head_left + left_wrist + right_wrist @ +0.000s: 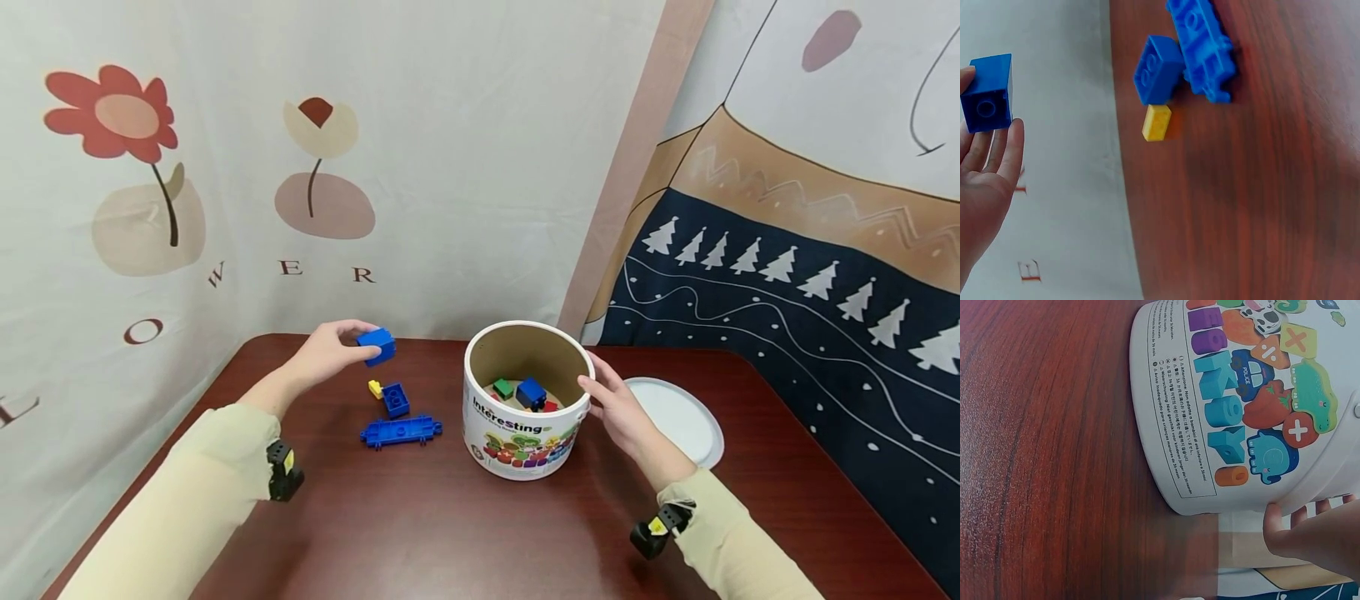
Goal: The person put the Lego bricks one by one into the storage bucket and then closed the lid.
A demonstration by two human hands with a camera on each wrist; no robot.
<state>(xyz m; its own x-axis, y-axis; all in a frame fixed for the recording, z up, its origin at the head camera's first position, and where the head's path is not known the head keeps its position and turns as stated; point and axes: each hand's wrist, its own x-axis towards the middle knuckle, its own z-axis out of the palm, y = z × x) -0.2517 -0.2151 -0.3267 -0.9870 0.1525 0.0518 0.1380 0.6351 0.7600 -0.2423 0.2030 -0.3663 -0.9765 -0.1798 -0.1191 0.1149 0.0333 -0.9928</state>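
Note:
My left hand (336, 348) pinches a blue building block (377, 345) between thumb and fingers, above the far left of the table. In the left wrist view the hollow underside of that block (988, 103) faces the camera. Below it lie another blue block (395, 400), a small yellow block (375, 388) and a long blue wheel-base piece (401, 430). My right hand (617, 400) holds the right rim of a white bucket (525, 454), thumb at the edge. Inside the bucket are a blue block (532, 393), a green block (502, 388) and some red pieces.
A round white lid (678, 417) lies on the dark wooden table (420, 533), right of the bucket and partly behind my right forearm. Printed cloth (465, 167) hangs behind the table's far edge, and a dark patterned cloth (825, 333) hangs at the right.

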